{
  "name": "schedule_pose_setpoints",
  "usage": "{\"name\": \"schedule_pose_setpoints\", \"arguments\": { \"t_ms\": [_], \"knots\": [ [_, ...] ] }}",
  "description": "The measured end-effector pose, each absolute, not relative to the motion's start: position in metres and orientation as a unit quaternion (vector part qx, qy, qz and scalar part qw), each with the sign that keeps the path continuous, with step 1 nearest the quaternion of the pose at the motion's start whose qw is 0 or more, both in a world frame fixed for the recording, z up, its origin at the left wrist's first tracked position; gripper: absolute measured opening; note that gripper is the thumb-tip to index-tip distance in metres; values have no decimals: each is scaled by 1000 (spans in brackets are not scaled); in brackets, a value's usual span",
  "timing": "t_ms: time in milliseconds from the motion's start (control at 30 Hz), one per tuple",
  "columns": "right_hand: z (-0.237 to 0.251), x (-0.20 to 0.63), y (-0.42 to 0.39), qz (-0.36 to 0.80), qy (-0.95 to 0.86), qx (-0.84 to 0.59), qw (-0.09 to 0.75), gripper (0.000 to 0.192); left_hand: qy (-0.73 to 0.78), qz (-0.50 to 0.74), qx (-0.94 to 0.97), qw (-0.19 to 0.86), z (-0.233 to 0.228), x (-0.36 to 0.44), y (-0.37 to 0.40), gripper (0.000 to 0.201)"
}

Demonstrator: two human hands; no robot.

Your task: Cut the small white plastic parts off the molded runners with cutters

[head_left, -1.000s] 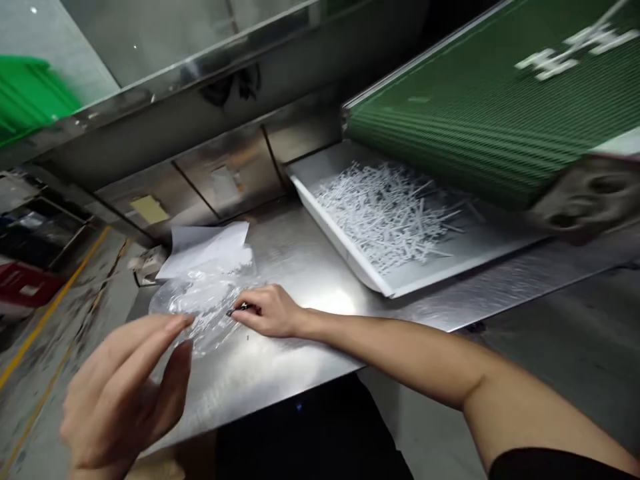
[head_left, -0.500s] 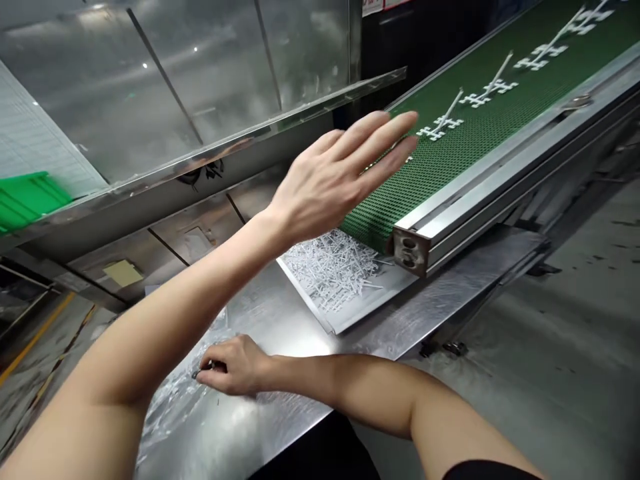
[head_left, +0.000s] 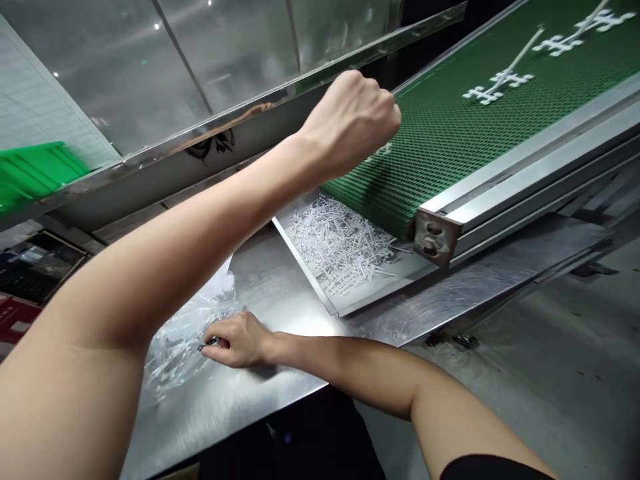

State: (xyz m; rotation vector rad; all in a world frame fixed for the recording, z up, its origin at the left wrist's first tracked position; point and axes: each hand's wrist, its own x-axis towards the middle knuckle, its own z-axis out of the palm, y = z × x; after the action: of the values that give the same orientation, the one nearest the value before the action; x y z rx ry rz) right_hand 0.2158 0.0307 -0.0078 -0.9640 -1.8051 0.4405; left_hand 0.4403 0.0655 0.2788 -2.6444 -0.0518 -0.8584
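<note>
Left hand (head_left: 350, 120) clenched over the green conveyor belt (head_left: 450, 133), grasp unclear; right hand (head_left: 240, 340) pinching a small dark tool (head_left: 209, 345) on the steel surface (head_left: 280, 293), pinning the clear bag (head_left: 185, 333).
</note>
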Motion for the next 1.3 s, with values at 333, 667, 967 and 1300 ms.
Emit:
{"name": "schedule_pose_setpoints", "arguments": {
  "t_ms": [333, 667, 967, 1300],
  "knots": [
    [-7, 227, 27, 192, -755, -357, 516, 10, -93, -272, -914, 287, 256, 151, 17, 32],
    [-9, 231, 22, 219, -754, -356, 507, 21, -410, -411, -798, 165, 109, -70, -61, 20],
    [-5, 227, 14, 255, -734, -379, 503, 20, -418, -378, -821, 88, 31, -46, -91, 20],
    [-8, 227, 15, 433, -632, -415, 490, 29, -452, -361, -814, -58, 10, -17, -46, 14]
  ]
}}
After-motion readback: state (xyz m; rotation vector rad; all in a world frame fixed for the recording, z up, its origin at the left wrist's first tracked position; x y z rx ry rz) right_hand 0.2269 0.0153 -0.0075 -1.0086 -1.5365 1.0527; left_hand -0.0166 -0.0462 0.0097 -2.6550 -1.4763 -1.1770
